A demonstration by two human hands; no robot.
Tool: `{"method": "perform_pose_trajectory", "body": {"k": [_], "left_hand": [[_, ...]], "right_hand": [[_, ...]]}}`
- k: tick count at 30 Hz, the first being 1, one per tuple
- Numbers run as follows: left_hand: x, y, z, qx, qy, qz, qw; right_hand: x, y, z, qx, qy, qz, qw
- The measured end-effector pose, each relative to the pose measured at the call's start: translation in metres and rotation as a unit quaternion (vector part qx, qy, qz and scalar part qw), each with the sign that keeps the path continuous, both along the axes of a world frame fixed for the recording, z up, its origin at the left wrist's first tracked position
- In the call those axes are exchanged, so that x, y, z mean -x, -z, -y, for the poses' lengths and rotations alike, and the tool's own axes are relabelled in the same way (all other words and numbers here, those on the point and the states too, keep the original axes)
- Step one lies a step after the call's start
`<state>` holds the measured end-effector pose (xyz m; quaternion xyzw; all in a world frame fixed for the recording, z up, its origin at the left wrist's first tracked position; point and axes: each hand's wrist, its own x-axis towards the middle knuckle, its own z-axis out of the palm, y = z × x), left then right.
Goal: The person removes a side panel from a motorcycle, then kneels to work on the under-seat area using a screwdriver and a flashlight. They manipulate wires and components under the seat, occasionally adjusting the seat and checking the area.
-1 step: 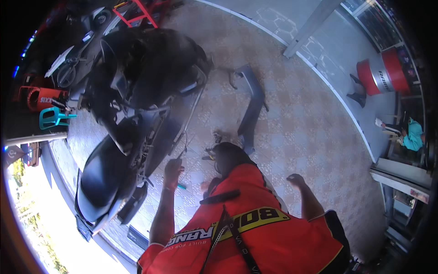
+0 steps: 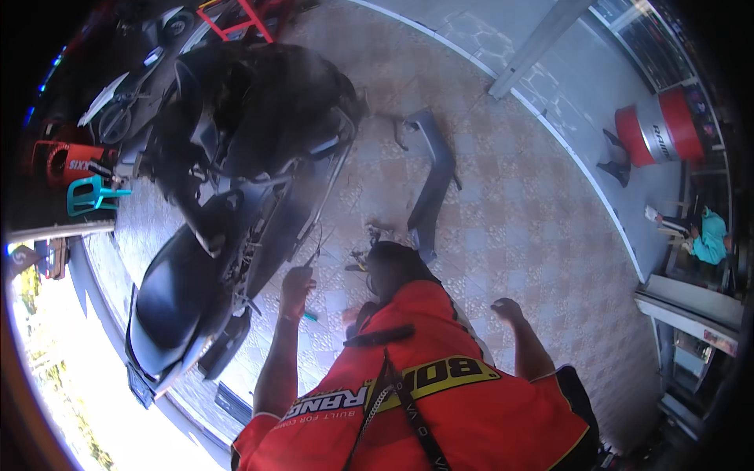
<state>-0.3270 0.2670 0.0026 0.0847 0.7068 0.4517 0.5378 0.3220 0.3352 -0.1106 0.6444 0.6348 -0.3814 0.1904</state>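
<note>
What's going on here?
A person in a red shirt is beside a scooter. The left hand is near its side, with a thin dark thing just beyond it; whether it's held is unclear. The right hand is off to the right, nothing visible in it. A grey panel lies on the floor ahead.

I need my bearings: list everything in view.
Scooter: one, black, left
Body panel: one, grey, upper centre
Motorcycle: at least one, partly white, upper left
Metal frame: one, red, top left
Plastic stool: one, turquoise, far left
Drum: one, red and silver, right
Seated person: one, teal top, far right
Floor tiles: many, beige, centre
Strip: one, turquoise, left of centre
Shirt: one, red and black, bottom
Left grip: one, bare, near scooter
Right grip: one, bare, lower right
</note>
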Motion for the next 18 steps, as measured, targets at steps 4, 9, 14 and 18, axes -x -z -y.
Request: {"method": "perform_pose_trajectory", "body": {"k": [4,9,14,18], "left_hand": [[-0.026,-0.006,-0.016,-0.046,0.019,-0.003,0.999],[-0.072,-0.029,-0.030,-0.034,0.042,-0.063,0.997],[-0.129,-0.050,-0.054,-0.023,0.022,-0.114,0.993],[-0.204,-0.059,-0.098,-0.025,-0.001,-0.150,0.988]], "right_hand": [[0.066,-0.031,-0.049,-0.174,-0.014,-0.118,0.978],[0.234,-0.088,-0.153,-0.306,-0.090,-0.357,0.878],[0.333,-0.146,-0.189,-0.291,-0.344,-0.462,0.764],[0.300,-0.134,-0.229,-0.276,-0.462,-0.429,0.726]]}}
